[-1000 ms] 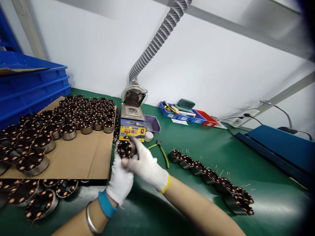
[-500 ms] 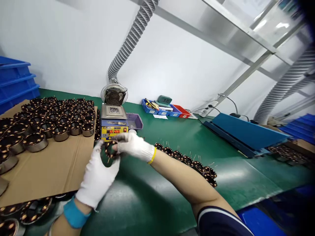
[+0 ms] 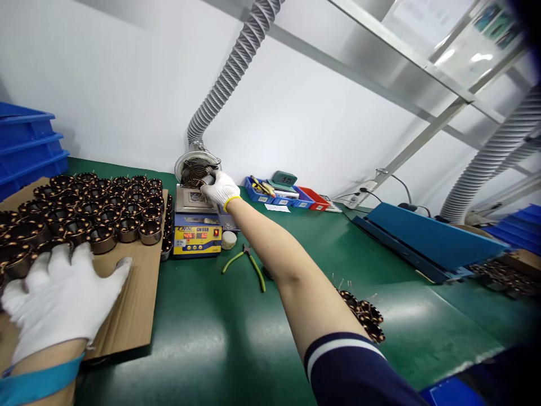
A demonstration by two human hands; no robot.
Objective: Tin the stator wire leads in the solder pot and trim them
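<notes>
My left hand, in a white glove, is spread with its fingers apart over the near edge of the rows of motor stators on the cardboard sheet. Steel rings with copper windings make up these stators; my fingers cover some of them. My right hand, also gloved, reaches to the top of the yellow-and-blue solder pot. Its fingers are closed around a small greyish thing that I cannot make out, above the pot's square opening. A round fan intake stands just behind.
Green-handled cutters and a white round container are near the pot. More stators with upright wires stand beyond my right arm. Small blue and red bins, a blue sloped fixture and stacked blue crates line the back.
My hands have parted. The stator that was between them is no longer there. My left hand has moved left over the cardboard and opened; my right hand has moved up to the solder pot.
</notes>
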